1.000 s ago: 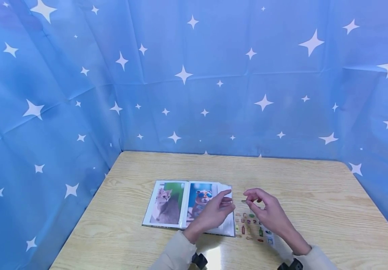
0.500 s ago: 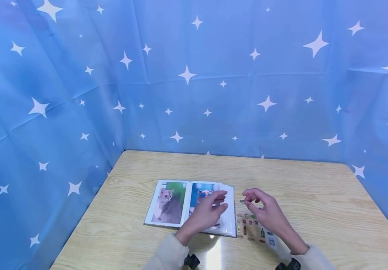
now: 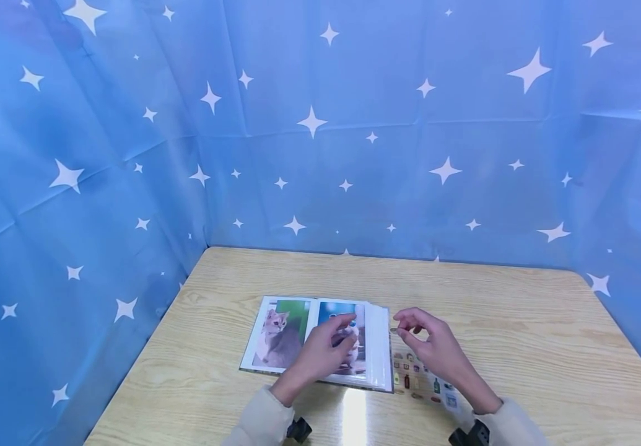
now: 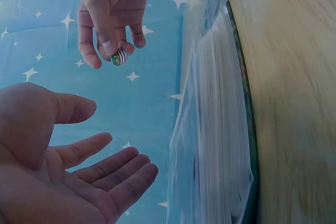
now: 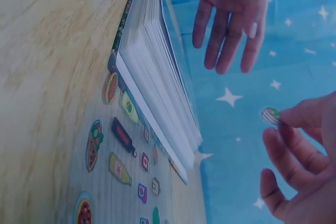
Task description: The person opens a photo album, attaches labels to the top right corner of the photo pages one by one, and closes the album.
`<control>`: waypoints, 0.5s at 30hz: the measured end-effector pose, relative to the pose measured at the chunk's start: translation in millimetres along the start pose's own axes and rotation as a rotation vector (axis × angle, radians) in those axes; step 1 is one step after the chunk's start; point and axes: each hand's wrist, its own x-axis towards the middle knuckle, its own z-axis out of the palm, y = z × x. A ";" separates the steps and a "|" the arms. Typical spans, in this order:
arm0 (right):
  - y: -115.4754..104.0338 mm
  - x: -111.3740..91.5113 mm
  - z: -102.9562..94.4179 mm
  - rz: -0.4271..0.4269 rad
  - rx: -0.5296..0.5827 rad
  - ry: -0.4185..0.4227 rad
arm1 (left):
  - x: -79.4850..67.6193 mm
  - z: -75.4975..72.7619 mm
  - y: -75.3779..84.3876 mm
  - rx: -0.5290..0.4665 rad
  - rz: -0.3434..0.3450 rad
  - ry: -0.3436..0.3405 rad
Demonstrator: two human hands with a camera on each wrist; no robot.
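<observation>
My right hand (image 3: 436, 348) pinches a small sticker (image 5: 271, 116) between thumb and finger, just past the right edge of an open photo album (image 3: 378, 350). The sticker shows a striped bowl with green food. Over the album's right page hovers my left hand (image 3: 322, 350), its fingers relaxed and holding nothing. Beneath it, a picture of an animal in sunglasses (image 3: 355, 356) is partly covered. The left page carries a cat photo (image 3: 280, 337). Below my right hand lies a clear sticker sheet (image 5: 113, 192) with bottles and dishes, partly hidden by that hand.
The album's thick stack of pages (image 4: 220, 129) rises beside the left hand. Under everything is a wooden table (image 3: 197, 396), bounded behind and at the left by a blue curtain (image 3: 264, 155) with white stars.
My left hand has moved left, away from the right page's outer edge and over its picture. The right hand, still pinching the sticker, has come slightly left toward the album.
</observation>
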 end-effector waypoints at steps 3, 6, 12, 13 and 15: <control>-1.1 1.9 1.7 -0.008 0.023 -0.003 | -1.3 -3.9 -3.2 0.022 0.037 0.018; -1.8 4.0 3.1 0.002 0.040 -0.017 | -3.1 -9.2 -5.7 0.072 0.055 0.034; -2.3 8.1 5.9 0.082 0.060 -0.065 | -9.8 -23.3 -7.7 0.163 0.026 0.047; -2.3 8.8 6.3 0.088 0.064 -0.073 | -11.1 -25.7 -8.4 0.180 0.022 0.049; -2.3 10.3 7.1 0.096 0.071 -0.084 | -13.7 -30.1 -10.3 0.211 0.019 0.051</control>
